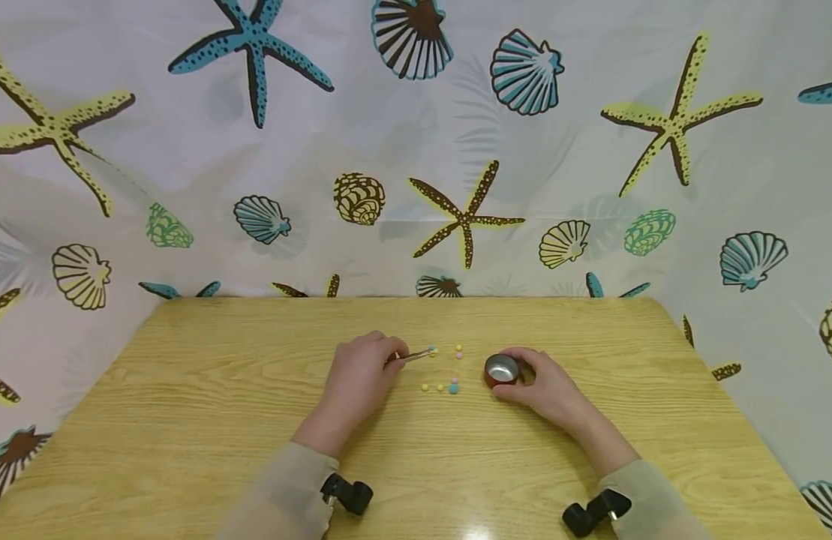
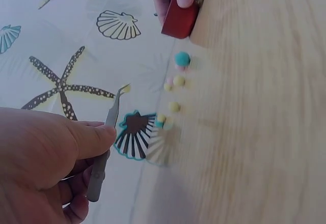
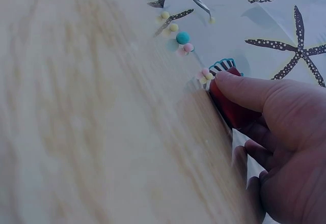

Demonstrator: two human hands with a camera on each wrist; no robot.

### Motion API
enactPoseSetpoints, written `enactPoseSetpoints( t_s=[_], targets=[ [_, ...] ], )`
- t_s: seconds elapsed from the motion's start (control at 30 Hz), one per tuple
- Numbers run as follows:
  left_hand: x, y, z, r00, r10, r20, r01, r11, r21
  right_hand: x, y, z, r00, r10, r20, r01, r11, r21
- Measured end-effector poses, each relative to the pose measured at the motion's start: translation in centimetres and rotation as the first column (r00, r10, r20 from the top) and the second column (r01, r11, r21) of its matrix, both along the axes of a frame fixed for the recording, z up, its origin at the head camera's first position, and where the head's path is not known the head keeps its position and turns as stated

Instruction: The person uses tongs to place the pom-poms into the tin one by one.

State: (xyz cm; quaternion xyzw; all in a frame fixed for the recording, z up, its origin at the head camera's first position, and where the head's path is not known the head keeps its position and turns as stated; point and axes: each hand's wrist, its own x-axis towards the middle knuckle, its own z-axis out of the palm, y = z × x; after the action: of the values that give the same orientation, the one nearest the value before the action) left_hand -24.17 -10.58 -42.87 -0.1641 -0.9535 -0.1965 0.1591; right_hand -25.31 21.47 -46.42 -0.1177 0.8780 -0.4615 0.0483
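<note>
So, your left hand is pinching the tweezers between thumb and fingers, and they run long-axis out to your right, tips sitting right at the top-left beads of the little scatter on the desk. In the left wrist view the tips look closed on a tiny yellowish bead, but it's too small to be sure. The rest of the beads lie just past the tips: a couple up top, and a row nearer you with two yellow ones and a teal one. Your right hand has its fingers curled round the small red cup, holding it upright on the desk with its shiny inside facing up. The cup sits to the right of the beads, so it's straight along the line the tweezers already point, with the beads between the two hands. The left hand is the one nearer the beads; the right is touching only the cup.
</note>
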Motion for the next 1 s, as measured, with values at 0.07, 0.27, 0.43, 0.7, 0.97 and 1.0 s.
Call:
enactPoseSetpoints(
  t_s=[0.07, 0.27, 0.43, 0.7, 0.97, 1.0],
  targets=[
    [0.0, 0.6, 0.2, 1.000, -0.005, -0.005, 0.005, 1.000, 0.004, 0.0, 0.0, 0.0, 1.000, -0.002, 0.001, 0.002, 1.000, 0.000],
    [0.1, 2.4, 0.8, 0.999, -0.025, -0.022, 0.025, 1.000, 0.012, 0.0, 0.0, 0.0, 1.000, -0.011, -0.004, 0.011, 1.000, 0.008],
    [0.1, 3.7, 1.1, 0.999, -0.037, -0.013, 0.037, 0.999, 0.027, -0.1, 0.1, -0.2, 1.000, -0.011, -0.003, 0.011, 1.000, 0.002],
    [-0.1, 5.7, 0.9, 0.998, -0.057, 0.021, 0.057, 0.998, 0.007, -0.2, 0.0, -0.3, 1.000, -0.007, -0.010, 0.007, 1.000, 0.000],
    [-0.1, 7.3, 0.6, 0.997, -0.075, 0.028, 0.076, 0.996, -0.049, -0.1, 0.1, -0.2, 1.000, -0.001, -0.010, 0.001, 1.000, -0.003],
    [-0.2, 7.4, 0.5, 0.997, -0.077, 0.026, 0.079, 0.995, -0.057, -0.1, 0.1, -0.1, 1.000, -0.002, -0.011, 0.002, 1.000, 0.001]
  ],
)
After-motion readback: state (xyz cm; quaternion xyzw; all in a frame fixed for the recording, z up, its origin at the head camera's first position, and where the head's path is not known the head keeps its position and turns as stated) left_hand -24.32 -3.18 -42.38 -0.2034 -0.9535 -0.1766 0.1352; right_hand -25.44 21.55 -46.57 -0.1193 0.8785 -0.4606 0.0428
